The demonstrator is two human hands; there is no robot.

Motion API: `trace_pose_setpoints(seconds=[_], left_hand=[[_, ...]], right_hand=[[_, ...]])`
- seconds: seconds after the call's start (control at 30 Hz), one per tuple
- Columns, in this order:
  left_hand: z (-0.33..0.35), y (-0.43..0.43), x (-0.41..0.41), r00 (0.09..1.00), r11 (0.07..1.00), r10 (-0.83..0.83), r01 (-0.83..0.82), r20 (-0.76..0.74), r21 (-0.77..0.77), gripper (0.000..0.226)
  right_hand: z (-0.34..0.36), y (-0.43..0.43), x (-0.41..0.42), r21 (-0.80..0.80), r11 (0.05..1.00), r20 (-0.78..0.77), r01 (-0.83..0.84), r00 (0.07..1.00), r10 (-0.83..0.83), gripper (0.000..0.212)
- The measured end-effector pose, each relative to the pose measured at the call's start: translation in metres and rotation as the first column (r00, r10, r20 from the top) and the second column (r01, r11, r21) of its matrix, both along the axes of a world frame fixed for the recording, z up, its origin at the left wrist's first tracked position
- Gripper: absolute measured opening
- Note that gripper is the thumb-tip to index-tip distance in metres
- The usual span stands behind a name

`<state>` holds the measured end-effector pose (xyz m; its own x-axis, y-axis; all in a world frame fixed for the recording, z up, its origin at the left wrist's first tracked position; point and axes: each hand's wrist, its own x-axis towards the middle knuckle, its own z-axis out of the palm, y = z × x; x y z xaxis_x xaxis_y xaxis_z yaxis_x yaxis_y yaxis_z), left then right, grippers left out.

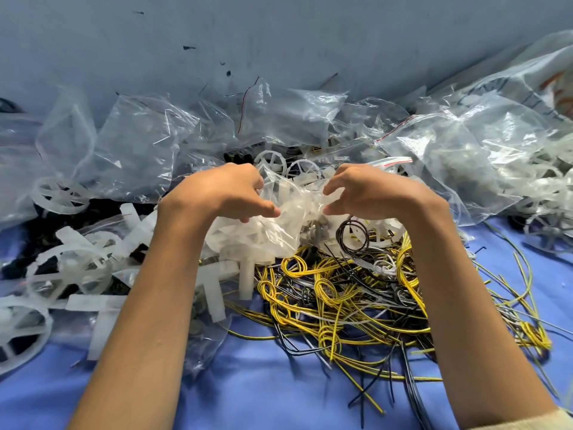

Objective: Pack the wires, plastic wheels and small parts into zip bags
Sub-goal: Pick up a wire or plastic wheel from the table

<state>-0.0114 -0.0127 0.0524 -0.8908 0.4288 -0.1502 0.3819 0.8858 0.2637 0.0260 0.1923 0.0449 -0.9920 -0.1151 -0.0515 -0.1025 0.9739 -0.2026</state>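
Observation:
My left hand (229, 190) and my right hand (369, 190) both pinch the top of a clear zip bag (279, 225) that holds white plastic pieces, in the middle of the view. Below and to the right of the bag lies a tangled heap of yellow and black wires (341, 302) on the blue cloth. White plastic wheels lie behind the hands (270, 161) and at the far left (59, 195). Loose white plastic bars (102, 302) are scattered at the left.
Crumpled clear zip bags pile up along the grey-blue wall at the back left (133, 144) and at the right (465, 144), some filled with white parts. Blue cloth (263, 386) covers the surface between my forearms. Stray wires trail off at the right (524, 274).

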Motion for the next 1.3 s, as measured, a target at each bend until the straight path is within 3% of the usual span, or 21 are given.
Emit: trace_pose_setpoints(seconds=[0.1, 0.2, 0.3, 0.43, 0.63, 0.73, 0.8, 0.9, 0.97, 1.03, 1.1, 1.2, 1.3], left_hand=[[-0.002, -0.002, -0.001, 1.0, 1.0, -0.009, 0.009, 0.021, 0.007, 0.034], [-0.003, -0.004, -0.002, 0.999, 1.0, -0.016, 0.016, 0.033, 0.014, 0.039], [-0.003, -0.005, 0.0, 0.999, 1.0, -0.011, 0.01, 0.037, 0.016, 0.055], [-0.001, -0.007, 0.004, 1.0, 1.0, -0.012, 0.012, 0.022, 0.014, 0.047], [-0.002, -0.014, 0.005, 0.983, 0.985, 0.17, -0.17, -0.074, 0.004, 0.032], [-0.001, -0.014, 0.007, 0.967, 0.97, 0.241, -0.243, -0.081, -0.019, 0.05], [-0.001, -0.012, 0.008, 0.965, 0.967, 0.251, -0.253, -0.079, -0.027, 0.051], [-0.005, -0.006, 0.009, 0.972, 0.974, 0.223, -0.226, -0.075, -0.03, 0.041], [-0.007, -0.003, 0.009, 0.977, 0.979, 0.203, -0.204, -0.065, -0.019, 0.042], [-0.009, -0.003, 0.01, 0.979, 0.98, 0.195, -0.197, -0.065, -0.018, 0.041], [-0.01, -0.003, 0.01, 0.98, 0.982, 0.188, -0.189, -0.064, -0.025, 0.045], [-0.01, -0.001, 0.01, 0.987, 0.987, 0.15, -0.153, -0.052, -0.05, 0.055], [-0.01, 0.002, 0.012, 0.992, 0.988, 0.108, -0.114, -0.065, -0.101, 0.056]], right_hand=[[0.001, 0.001, -0.001, -0.06, 0.998, -0.082, 0.027, 0.996, -0.032, 0.028], [-0.003, -0.002, -0.004, -0.067, 0.996, -0.136, 0.053, 0.989, -0.062, 0.045], [-0.009, -0.005, -0.004, -0.038, 0.997, -0.045, 0.063, 0.997, -0.065, 0.058], [-0.012, -0.003, -0.007, -0.024, 0.995, -0.082, 0.097, 0.992, -0.099, 0.042], [-0.01, 0.003, -0.007, -0.138, 0.962, -0.106, 0.237, 0.962, -0.252, 0.042], [-0.004, 0.013, -0.005, -0.135, 0.945, -0.171, 0.298, 0.933, -0.318, 0.045], [-0.003, 0.015, -0.004, -0.059, 0.968, -0.171, 0.243, 0.953, -0.249, 0.057], [-0.004, -0.001, -0.006, -0.015, 1.0, -0.187, 0.024, 0.982, -0.026, 0.064], [-0.013, -0.018, -0.009, -0.059, 0.989, -0.121, -0.135, 0.984, 0.127, 0.06], [-0.028, -0.032, -0.012, 0.01, 0.977, 0.025, -0.212, 0.977, 0.212, 0.059], [-0.037, -0.037, -0.014, 0.087, 0.975, 0.117, -0.203, 0.974, 0.192, 0.06], [-0.033, -0.032, -0.015, 0.054, 0.997, 0.049, -0.061, 0.997, 0.058, 0.054], [-0.029, -0.027, -0.015, 0.058, 0.998, 0.098, -0.031, 0.995, 0.025, 0.04]])
